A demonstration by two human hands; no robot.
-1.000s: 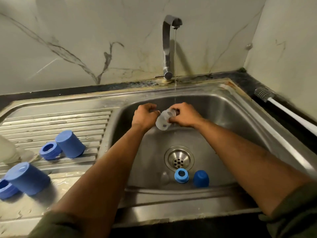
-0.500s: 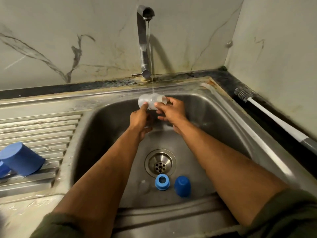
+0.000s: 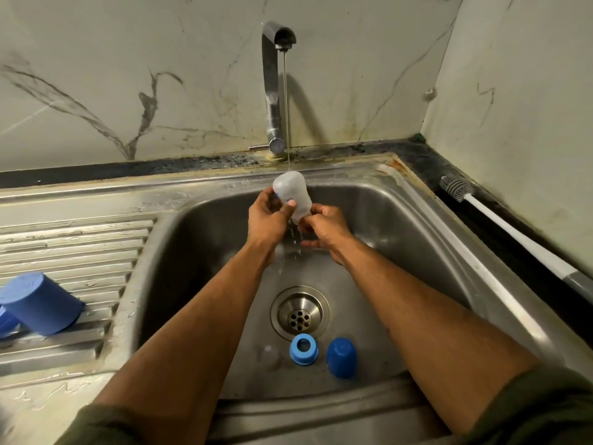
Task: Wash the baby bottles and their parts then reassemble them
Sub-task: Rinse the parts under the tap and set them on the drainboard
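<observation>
Both hands, left hand (image 3: 268, 216) and right hand (image 3: 324, 231), grasp an upturned clear bottle (image 3: 292, 197) under running tap (image 3: 277, 36) water; rotating it should rinse evenly.

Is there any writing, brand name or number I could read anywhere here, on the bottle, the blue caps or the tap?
None can be read.
Clear bottle: no print or scale marks show.
Blue cap and blue ring in the sink: plain.
Large blue cap on the drainboard: plain.
Tap and brush: no label shows.
</observation>
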